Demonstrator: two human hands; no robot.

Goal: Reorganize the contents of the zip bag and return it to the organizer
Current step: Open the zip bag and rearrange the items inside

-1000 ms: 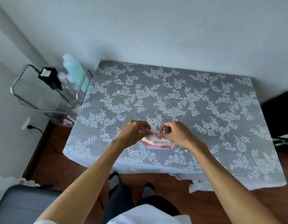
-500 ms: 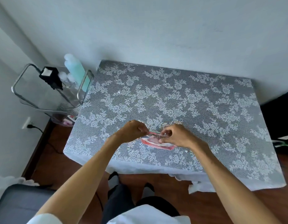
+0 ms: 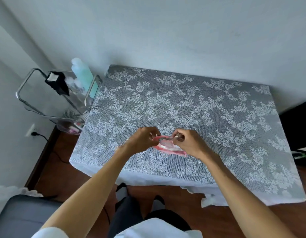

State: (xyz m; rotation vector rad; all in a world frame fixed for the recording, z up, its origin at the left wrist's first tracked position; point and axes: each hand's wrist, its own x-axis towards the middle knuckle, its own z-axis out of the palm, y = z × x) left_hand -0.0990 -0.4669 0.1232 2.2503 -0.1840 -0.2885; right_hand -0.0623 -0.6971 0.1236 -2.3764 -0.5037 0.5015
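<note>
A small clear zip bag [image 3: 167,145] with pink and white contents lies on the lace-covered table [image 3: 191,107], near its front edge. My left hand [image 3: 143,140] pinches the bag's left top corner. My right hand [image 3: 187,143] pinches the top edge on the right side. The top edge is stretched between the two hands. The contents are partly hidden by my fingers. The clear organizer [image 3: 51,98] with metal handles stands to the left of the table.
The organizer holds a tall pale green bottle [image 3: 84,75], a black box-like item [image 3: 57,81] and small pink things lower down. A wall socket with a plug [image 3: 32,132] is at the left. A dark seat [image 3: 25,215] is at bottom left, dark objects at the right edge.
My hands have drawn apart along the bag's top edge, the right one sliding to the right. The bag has stayed in place on the table.
</note>
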